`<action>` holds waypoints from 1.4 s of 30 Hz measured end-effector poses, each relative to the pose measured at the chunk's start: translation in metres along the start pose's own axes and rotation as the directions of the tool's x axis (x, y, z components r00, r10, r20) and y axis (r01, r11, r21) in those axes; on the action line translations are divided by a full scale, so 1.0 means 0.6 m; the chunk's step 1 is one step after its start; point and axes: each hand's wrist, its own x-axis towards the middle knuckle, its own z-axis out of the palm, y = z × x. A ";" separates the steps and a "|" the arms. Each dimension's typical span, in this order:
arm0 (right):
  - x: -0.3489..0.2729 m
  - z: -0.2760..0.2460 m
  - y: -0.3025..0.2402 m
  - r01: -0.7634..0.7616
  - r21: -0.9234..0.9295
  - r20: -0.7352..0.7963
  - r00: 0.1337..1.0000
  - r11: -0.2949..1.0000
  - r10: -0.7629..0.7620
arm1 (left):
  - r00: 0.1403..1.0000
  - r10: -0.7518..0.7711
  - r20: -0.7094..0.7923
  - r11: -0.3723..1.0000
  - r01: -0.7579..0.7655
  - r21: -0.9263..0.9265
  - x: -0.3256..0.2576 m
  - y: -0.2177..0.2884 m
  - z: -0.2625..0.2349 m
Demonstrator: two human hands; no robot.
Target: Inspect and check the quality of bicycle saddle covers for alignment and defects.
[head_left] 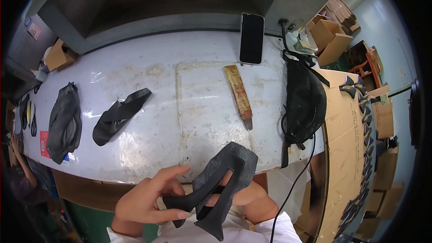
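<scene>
Just past the table's near edge, I hold a dark grey moulded piece (243,164) with a wide faceted end and two flared prongs. My left hand (144,198) has one prong between its thumb and fingers, while its index finger sticks out above. From behind and to the right, my right hand (252,198) grips the same piece; most of its fingers are hidden. A similar dark curved piece (119,116) lies on the table, left of middle. Farther right lies a scraper-like knife (238,96) with a worn yellow-brown handle, its short blade toward me.
A phone (251,38) lies near the grey cabinet (157,30). At the right are a black mesh bag (306,96), a cable and cardboard (344,162) lined with several dark pieces. A dark folded bundle (65,123) lies left. Another person's hand (15,145) shows at the far left.
</scene>
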 end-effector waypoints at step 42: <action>0.004 -0.024 0.007 -0.139 0.093 0.200 0.973 0.986 0.118 | 0.995 -0.046 0.092 0.991 0.034 0.129 0.021 0.024 0.044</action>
